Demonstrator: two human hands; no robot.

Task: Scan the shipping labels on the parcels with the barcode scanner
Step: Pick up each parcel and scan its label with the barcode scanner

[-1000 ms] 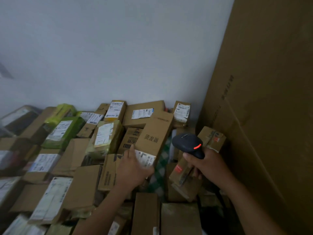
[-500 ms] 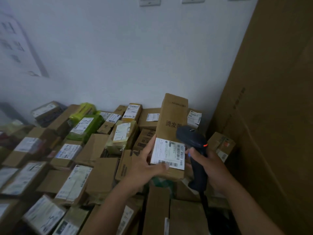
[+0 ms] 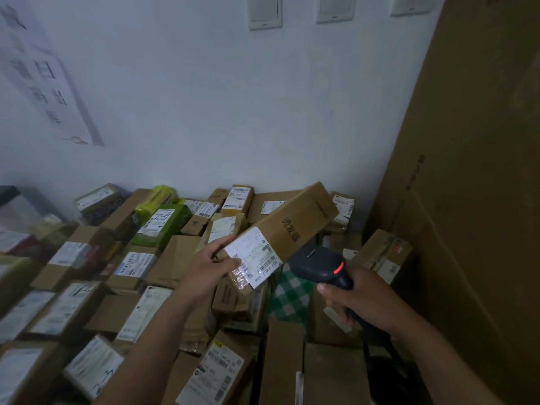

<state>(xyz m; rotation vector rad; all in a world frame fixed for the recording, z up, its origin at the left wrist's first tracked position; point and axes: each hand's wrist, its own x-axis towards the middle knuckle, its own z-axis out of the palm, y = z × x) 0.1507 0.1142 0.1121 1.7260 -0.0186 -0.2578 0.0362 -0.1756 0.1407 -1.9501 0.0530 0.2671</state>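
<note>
grips the near end of a long brown parcel (image 3: 295, 223) with the left hand (image 3: 204, 268), thumb and fingers pinching its edges right at the shipping label (image 3: 255, 255). holds it lifted clear of the pile of parcels (image 3: 131, 267) lying below that hand. runs, along its long axis, from the left hand up and away to the right, far end highest. carries the label on the near end, facing the camera, partly folded over the corner. wraps the right hand (image 3: 362, 302) round the grip of the barcode scanner (image 3: 318, 263), red lamp lit on its back (no beam visible on the label). sits with the scanner head just right of the label end and slightly lower, close under the parcel's lower edge; touching or not, cannot tell. seems aimed left at the parcel's flank rather than squarely at the barcode. probably calls for rolling the label toward the right hand, or drawing the scanner back and up for a square look.
</note>
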